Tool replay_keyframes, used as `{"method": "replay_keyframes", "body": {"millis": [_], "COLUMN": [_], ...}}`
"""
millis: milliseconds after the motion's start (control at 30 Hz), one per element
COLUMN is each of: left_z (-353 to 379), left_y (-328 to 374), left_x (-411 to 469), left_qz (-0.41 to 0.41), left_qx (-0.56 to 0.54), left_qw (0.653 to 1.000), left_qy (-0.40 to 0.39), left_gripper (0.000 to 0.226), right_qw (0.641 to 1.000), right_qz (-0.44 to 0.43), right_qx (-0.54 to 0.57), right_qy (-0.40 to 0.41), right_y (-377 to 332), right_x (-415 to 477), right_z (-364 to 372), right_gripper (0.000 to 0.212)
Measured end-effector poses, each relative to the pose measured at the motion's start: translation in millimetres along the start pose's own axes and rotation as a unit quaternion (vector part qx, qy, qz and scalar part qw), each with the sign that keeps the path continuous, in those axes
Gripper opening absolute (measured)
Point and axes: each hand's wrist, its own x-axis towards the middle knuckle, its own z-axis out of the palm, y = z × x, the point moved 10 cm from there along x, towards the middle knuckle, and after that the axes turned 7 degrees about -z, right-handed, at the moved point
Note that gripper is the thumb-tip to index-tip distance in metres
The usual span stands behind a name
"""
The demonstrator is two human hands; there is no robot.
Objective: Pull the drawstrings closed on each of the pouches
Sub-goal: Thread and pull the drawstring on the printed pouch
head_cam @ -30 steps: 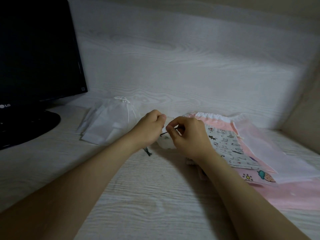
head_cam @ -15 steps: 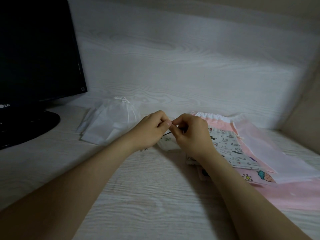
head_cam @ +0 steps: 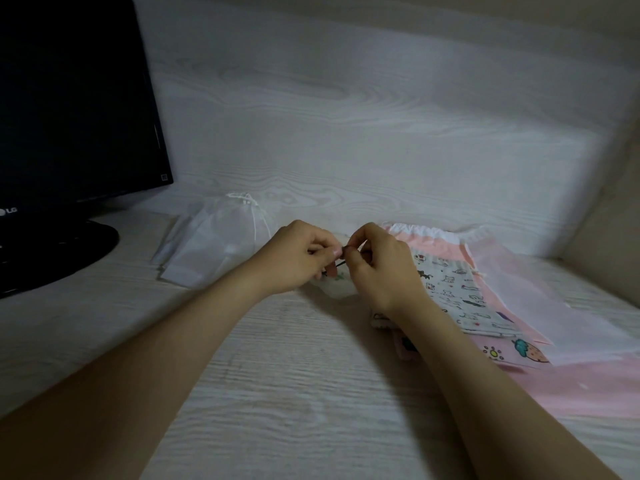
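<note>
Obs., left hand (head_cam: 298, 259): fingers curled, thumb and forefinger pinching a thin dark drawstring (head_cam: 337, 264).

Obs., right hand (head_cam: 382, 271): fingers curled likewise, with the fingertips pinching the same drawstring at its upper end. The two hands meet at the fingertips, raised slightly above the counter (head_cam: 277, 393). Only a short length of cord shows between them; fingers hide the rest.

Directly under both hands is the small pouch (head_cam: 335, 287), whitish cloth with a faint green print. It lies on the counter about midway between the left and right edges, closer to the back edge than to the near edge. The hands cover its mouth, so I cannot tell whether it is gathered.

Toward the left edge, just beside the left hand, is a white mesh pouch (head_cam: 214, 244). It lies flat with its neck drawn in and white cords trailing beside the neck.

Toward the right edge is an overlapping pile:
- The cat-print pouch (head_cam: 460, 292) is on top, partly under the right wrist.
- The pink pouch (head_cam: 436, 242) is beneath it, its white crinkled top band near the back edge.
- The sheer pouch (head_cam: 554, 306) is laid over the pink one on the right side.
- The strawberry-print pouch (head_cam: 519, 355) shows only a corner below the cat-print one.

Back left corner: a black monitor (head_cam: 69, 98), screen dark, with its round base (head_cam: 52, 251) on the counter. A pale wood-grain wall panel (head_cam: 346, 116) rises from the back edge.
</note>
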Motion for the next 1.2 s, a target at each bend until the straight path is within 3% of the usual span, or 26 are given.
{"method": "replay_keyframes", "body": {"millis": [200, 467, 700, 833, 933, 1033, 1200], "left_z": [2.1, -2.7, -1.4, 5.2, 8.5, 7.5, 3.0], "left_y": [-3.2, -5.8, -0.7, 9.3, 13.8, 17.1, 9.8], "left_x": [-4.4, -5.5, -6.6, -7.0, -8.5, -8.9, -4.5], "left_qz": [-0.037, -0.061, -0.010, 0.037, 0.054, 0.065, 0.047], "left_qx": [-0.014, -0.014, 0.076, 0.125, 0.130, 0.123, 0.111], "left_qw": [0.999, 0.998, 0.997, 0.991, 0.990, 0.990, 0.993], "left_qy": [-0.014, 0.019, 0.011, 0.006, 0.005, 0.009, 0.017], "left_gripper": [0.018, 0.020, 0.024, 0.030, 0.018, 0.020, 0.023], "right_qw": [0.999, 0.990, 0.998, 0.995, 0.983, 0.973, 0.917], "right_qz": [-0.021, -0.002, 0.017, 0.082, 0.135, 0.159, 0.230], "right_qx": [-0.028, -0.128, -0.037, 0.053, 0.117, 0.161, 0.326], "right_qy": [-0.012, -0.065, -0.045, -0.034, -0.034, -0.037, -0.020], "right_y": [-7.7, -3.5, -8.1, 1.8, 11.9, 13.4, 18.7], "right_x": [-2.8, -4.1, -3.3, -2.5, -3.9, -4.4, -9.8], "right_z": [0.7, -0.6, 0.1, -0.7, 2.3, 4.1, 6.3], "right_gripper": [0.005, 0.022, 0.022, 0.032, 0.035, 0.033, 0.030]}}
